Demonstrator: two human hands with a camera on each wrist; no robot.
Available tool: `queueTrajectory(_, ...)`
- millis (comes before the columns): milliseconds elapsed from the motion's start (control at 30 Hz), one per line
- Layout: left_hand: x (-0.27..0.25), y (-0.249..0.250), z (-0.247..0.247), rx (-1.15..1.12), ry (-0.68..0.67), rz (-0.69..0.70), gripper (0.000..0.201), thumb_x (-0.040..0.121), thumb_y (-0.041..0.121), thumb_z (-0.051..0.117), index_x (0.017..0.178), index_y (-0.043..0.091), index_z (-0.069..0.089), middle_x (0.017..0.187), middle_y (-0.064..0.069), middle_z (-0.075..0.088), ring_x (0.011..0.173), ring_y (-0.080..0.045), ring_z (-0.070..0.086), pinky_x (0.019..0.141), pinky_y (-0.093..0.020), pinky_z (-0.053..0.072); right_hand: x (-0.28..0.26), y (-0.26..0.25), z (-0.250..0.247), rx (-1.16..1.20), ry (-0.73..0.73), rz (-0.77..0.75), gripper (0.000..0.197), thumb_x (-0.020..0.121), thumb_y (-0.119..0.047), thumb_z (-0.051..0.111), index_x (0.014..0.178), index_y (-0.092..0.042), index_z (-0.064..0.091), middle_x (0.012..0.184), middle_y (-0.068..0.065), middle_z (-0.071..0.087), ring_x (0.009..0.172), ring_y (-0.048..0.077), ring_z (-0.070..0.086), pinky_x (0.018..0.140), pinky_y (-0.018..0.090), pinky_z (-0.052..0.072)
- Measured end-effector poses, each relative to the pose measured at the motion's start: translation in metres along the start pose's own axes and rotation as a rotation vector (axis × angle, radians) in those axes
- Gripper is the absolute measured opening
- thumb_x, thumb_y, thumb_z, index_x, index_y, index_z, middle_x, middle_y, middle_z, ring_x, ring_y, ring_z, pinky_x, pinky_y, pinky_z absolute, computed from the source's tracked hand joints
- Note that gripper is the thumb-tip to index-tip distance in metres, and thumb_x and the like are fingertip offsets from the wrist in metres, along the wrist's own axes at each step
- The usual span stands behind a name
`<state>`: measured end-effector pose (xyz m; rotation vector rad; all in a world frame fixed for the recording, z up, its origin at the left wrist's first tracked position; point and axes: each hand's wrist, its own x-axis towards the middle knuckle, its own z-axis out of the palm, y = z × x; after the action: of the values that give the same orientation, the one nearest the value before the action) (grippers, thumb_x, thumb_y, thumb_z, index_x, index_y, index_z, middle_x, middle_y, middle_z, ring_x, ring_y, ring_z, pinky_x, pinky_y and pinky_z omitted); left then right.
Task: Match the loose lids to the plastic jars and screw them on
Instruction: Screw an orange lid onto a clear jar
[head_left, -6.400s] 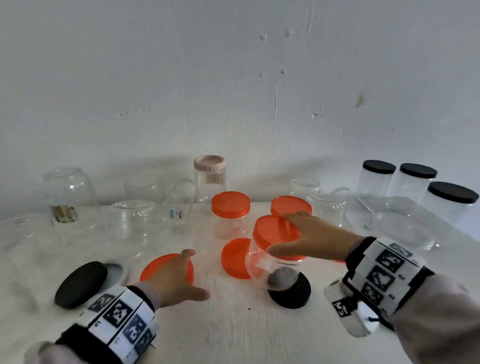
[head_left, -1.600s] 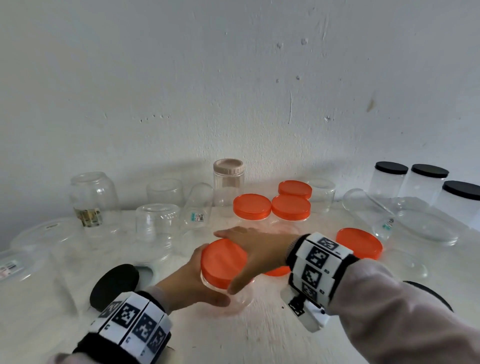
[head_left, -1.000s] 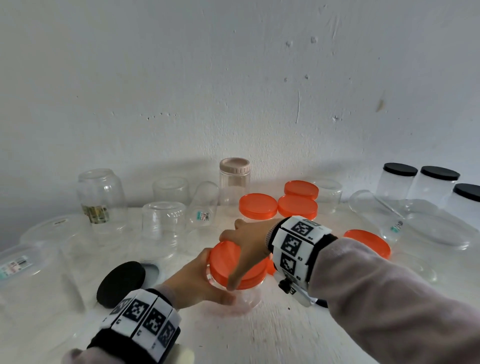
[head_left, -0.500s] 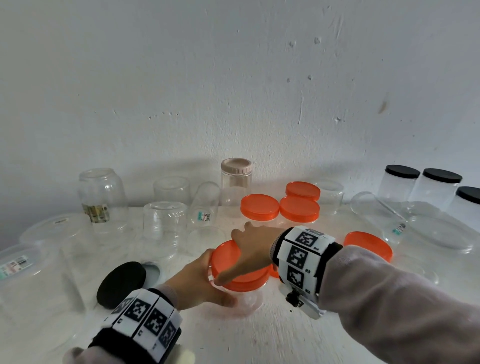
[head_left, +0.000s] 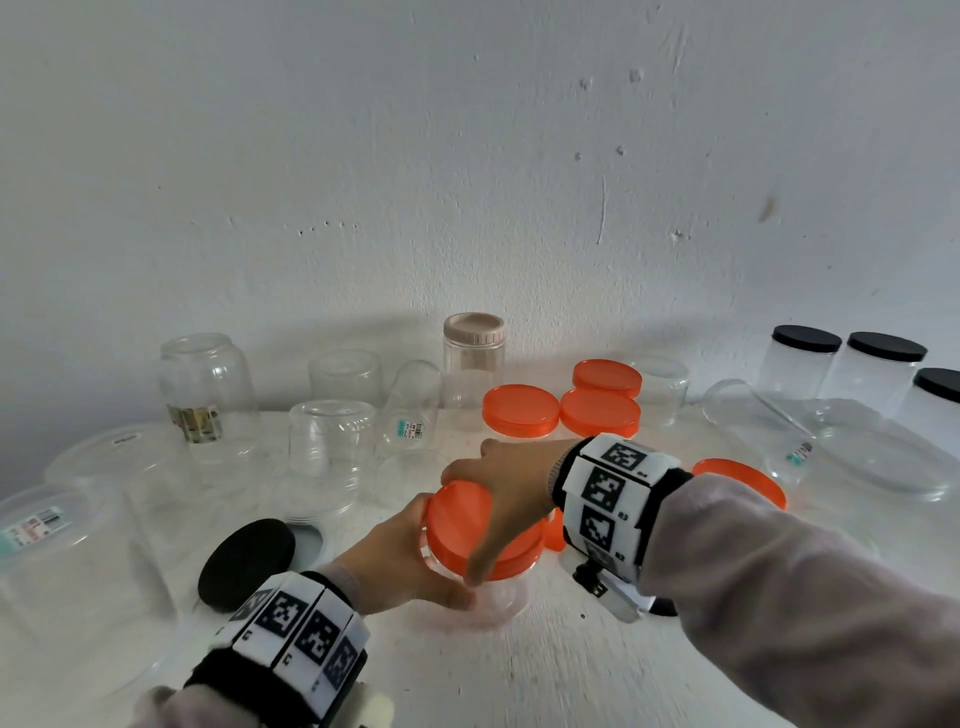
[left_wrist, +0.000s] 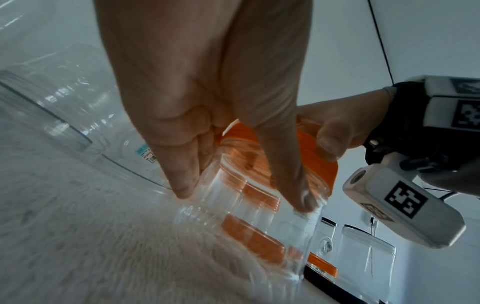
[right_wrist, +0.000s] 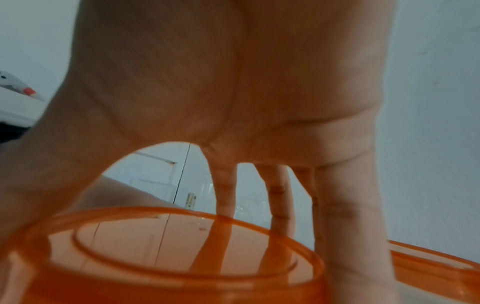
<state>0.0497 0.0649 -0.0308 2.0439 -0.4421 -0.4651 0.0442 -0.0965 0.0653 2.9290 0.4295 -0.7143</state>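
A clear plastic jar (head_left: 493, 597) stands on the white table near the front centre, with an orange lid (head_left: 462, 525) on its mouth. My left hand (head_left: 410, 566) grips the jar's body from the left, thumb on the near side. My right hand (head_left: 498, 499) reaches across from the right and grips the lid's rim, fingers curled over the far edge and thumb on the near edge. In the left wrist view my left hand (left_wrist: 241, 191) wraps the clear jar (left_wrist: 246, 236) under the orange lid (left_wrist: 319, 164). The right wrist view shows the lid (right_wrist: 168, 246) under my fingers (right_wrist: 348, 216).
Three orange-lidded jars (head_left: 519, 413) stand at the back centre, beside a beige-lidded jar (head_left: 474, 338). A loose orange lid (head_left: 743, 480) lies right, a black lid (head_left: 244, 561) left. Open clear jars (head_left: 332, 452) crowd the left; black-lidded jars (head_left: 805, 358) and a glass dish (head_left: 883, 457) stand right.
My right hand has turned on the orange lid, the wrist swinging round, while my left hand keeps the jar in the same spot.
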Motion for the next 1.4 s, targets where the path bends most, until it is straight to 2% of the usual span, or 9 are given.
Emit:
queueTrajectory(100, 0.000, 0.001, 0.000, 0.019, -0.007, -0.001, 0.100, 0.054, 0.019, 0.092, 0.136, 0.021, 0.035, 0.128, 0.004, 0.055, 0.122, -0.017, 0.050, 0.106, -0.041, 0.042, 0.000, 0.000, 0.003, 0.000, 0.015, -0.003, 0.104, 0.056, -0.076, 0.070, 0.141, -0.050, 0.017, 0.138, -0.004, 0.032, 0.124, 0.031, 0.043, 0.090, 0.054, 0.045)
queueTrajectory(400, 0.000, 0.006, 0.008, 0.145, 0.101, 0.010, 0.097, 0.051, 0.030, 0.093, 0.132, 0.023, 0.040, 0.123, 0.007, 0.057, 0.115, -0.014, 0.054, 0.101, -0.034, 0.046, -0.001, 0.006, 0.001, -0.026, 0.020, -0.057, 0.100, 0.065, -0.056, 0.077, 0.143, -0.047, 0.017, 0.133, -0.008, 0.032, 0.123, 0.027, 0.042, 0.091, 0.051, 0.046)
queueTrajectory(567, -0.001, 0.007, 0.007, 0.139, 0.082, 0.036, 0.104, 0.051, 0.031, 0.093, 0.138, 0.024, 0.037, 0.125, 0.008, 0.057, 0.118, -0.013, 0.053, 0.103, -0.035, 0.045, -0.004, 0.006, 0.002, -0.057, 0.024, -0.114, 0.103, 0.064, -0.039, 0.083, 0.142, -0.047, 0.017, 0.136, -0.009, 0.030, 0.126, 0.028, 0.040, 0.092, 0.054, 0.047)
queueTrajectory(800, 0.001, 0.005, 0.007, 0.098, 0.058, 0.006, 0.102, 0.047, 0.031, 0.094, 0.133, 0.022, 0.040, 0.125, 0.005, 0.057, 0.118, -0.016, 0.054, 0.103, -0.039, 0.045, -0.002, 0.009, 0.008, -0.009, 0.058, -0.074, 0.103, 0.061, -0.064, 0.076, 0.144, -0.048, 0.017, 0.137, -0.007, 0.031, 0.126, 0.027, 0.041, 0.091, 0.051, 0.046)
queueTrajectory(1033, 0.003, 0.006, 0.009, 0.179, 0.103, -0.019, 0.099, 0.050, 0.034, 0.093, 0.131, 0.022, 0.039, 0.120, 0.006, 0.059, 0.113, -0.015, 0.055, 0.098, -0.033, 0.047, 0.003, 0.005, 0.023, 0.103, 0.148, 0.085, 0.107, 0.056, -0.088, 0.055, 0.143, -0.034, 0.026, 0.138, 0.004, 0.036, 0.121, 0.033, 0.046, 0.081, 0.045, 0.041)
queueTrajectory(1133, 0.002, 0.006, 0.009, 0.169, 0.089, -0.028, 0.103, 0.047, 0.036, 0.093, 0.133, 0.020, 0.039, 0.122, 0.005, 0.058, 0.115, -0.016, 0.054, 0.100, -0.035, 0.046, -0.001, 0.004, 0.016, 0.089, 0.071, 0.102, 0.110, 0.056, -0.087, 0.058, 0.146, -0.038, 0.018, 0.147, 0.002, 0.028, 0.130, 0.034, 0.039, 0.092, 0.052, 0.039)
queueTrajectory(1200, 0.002, 0.006, 0.009, 0.120, 0.080, -0.032, 0.107, 0.043, 0.036, 0.092, 0.134, 0.019, 0.038, 0.124, 0.003, 0.057, 0.117, -0.018, 0.054, 0.102, -0.039, 0.045, -0.005, 0.006, 0.005, 0.053, -0.008, 0.046, 0.109, 0.058, -0.076, 0.069, 0.146, -0.048, 0.010, 0.151, -0.004, 0.020, 0.136, 0.033, 0.032, 0.099, 0.056, 0.036)
queueTrajectory(1300, 0.001, 0.007, 0.009, 0.103, 0.069, -0.038, 0.104, 0.049, 0.031, 0.093, 0.135, 0.021, 0.036, 0.126, 0.004, 0.055, 0.119, -0.018, 0.052, 0.103, -0.040, 0.044, -0.007, 0.006, -0.003, 0.028, -0.033, -0.019, 0.101, 0.064, -0.061, 0.076, 0.144, -0.052, 0.015, 0.145, -0.009, 0.027, 0.133, 0.030, 0.035, 0.098, 0.054, 0.039)
queueTrajectory(1400, 0.001, 0.007, 0.009, 0.084, 0.070, -0.044, 0.103, 0.048, 0.030, 0.093, 0.135, 0.020, 0.037, 0.126, 0.003, 0.056, 0.119, -0.019, 0.052, 0.104, -0.041, 0.044, -0.005, 0.005, -0.001, 0.027, 0.007, -0.022, 0.097, 0.063, -0.067, 0.073, 0.143, -0.049, 0.022, 0.138, -0.006, 0.034, 0.125, 0.028, 0.042, 0.095, 0.052, 0.043)
